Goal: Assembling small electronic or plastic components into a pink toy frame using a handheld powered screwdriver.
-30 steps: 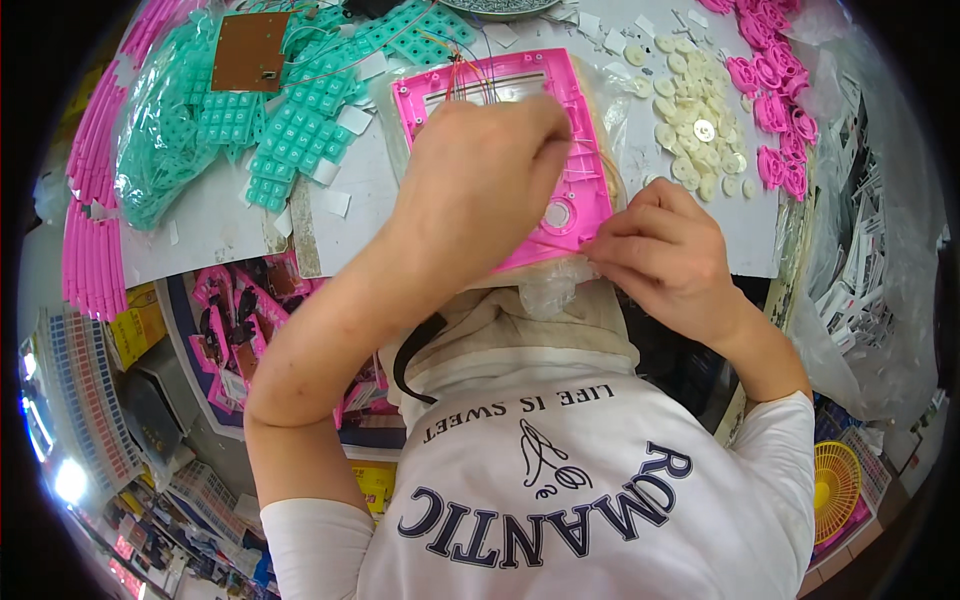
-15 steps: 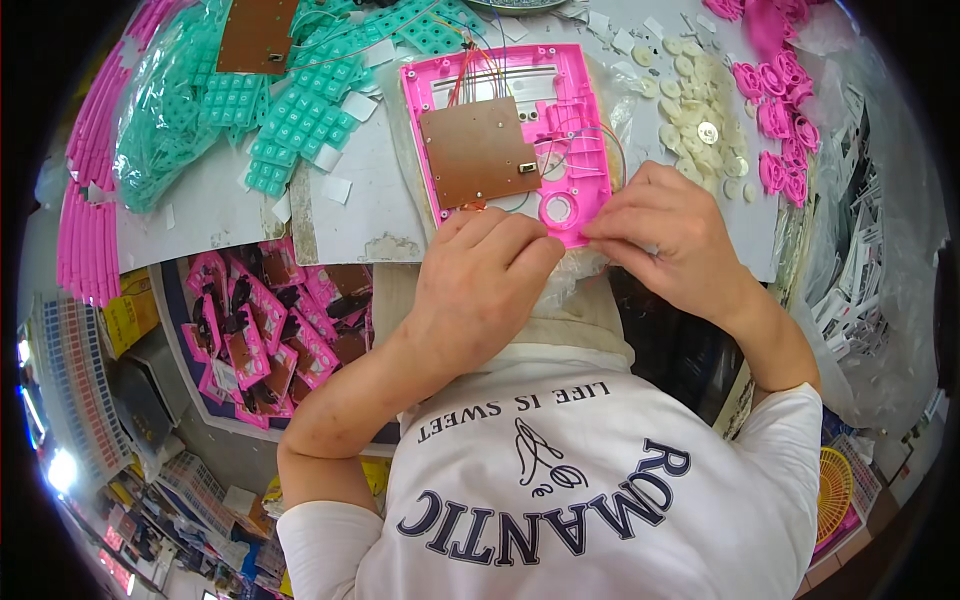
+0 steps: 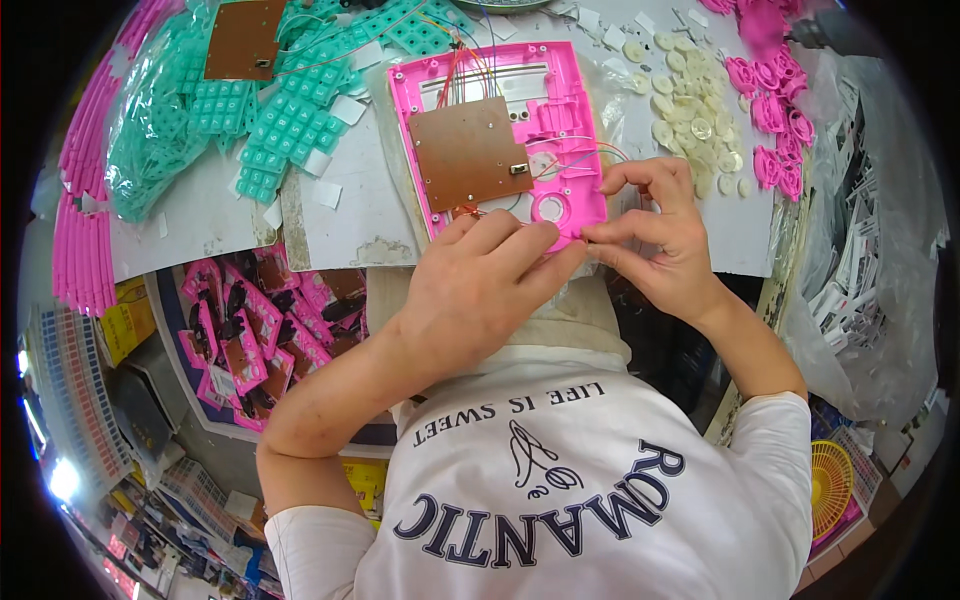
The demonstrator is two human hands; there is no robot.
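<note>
The left hand (image 3: 480, 290) hides the near edge of the pink plastic housing (image 3: 510, 130). It grips that edge, while the right hand (image 3: 655, 235) pinches the housing's near right corner.

A single fisheye head view looks steeply down from above, close over the bench (image 3: 360, 200); the person's shirt fills the lower frame; straight edges bow toward the dark rim.
</note>
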